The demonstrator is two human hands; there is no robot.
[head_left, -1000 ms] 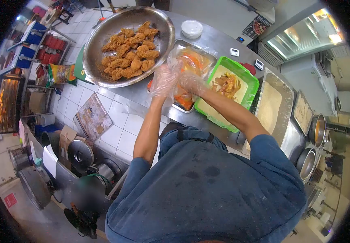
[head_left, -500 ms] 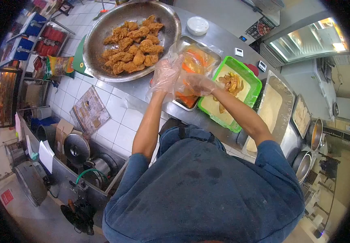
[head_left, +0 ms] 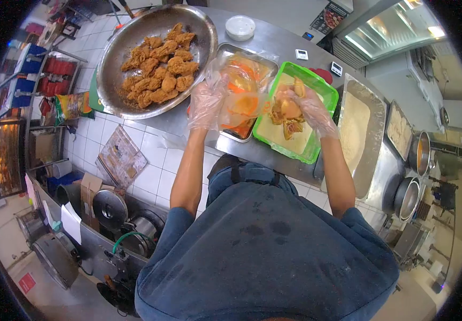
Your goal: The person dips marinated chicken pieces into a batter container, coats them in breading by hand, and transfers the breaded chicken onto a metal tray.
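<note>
My left hand (head_left: 208,104), in a clear plastic glove, is closed on the edge of a clear plastic bag (head_left: 245,104). The bag spreads over a metal tray (head_left: 235,137) with orange, wet-looking contents. My right hand (head_left: 314,109), gloved too, has its fingers round raw chicken pieces (head_left: 288,107) above a bright green tub (head_left: 310,156). Pale batter (head_left: 273,134) lies in the tub under the chicken. Part of the right fingers is hidden behind the pieces.
A large steel bowl (head_left: 104,80) of fried chicken (head_left: 161,69) stands at the left. Right of the tub is a long metal pan (head_left: 372,155) of flour (head_left: 355,128). White lids (head_left: 240,27) and two small timers (head_left: 301,54) sit on the steel counter (head_left: 279,40).
My right hand has moved right, from beside the left hand to the green tub, and has taken hold of chicken pieces there. My left hand stays at the bag.
</note>
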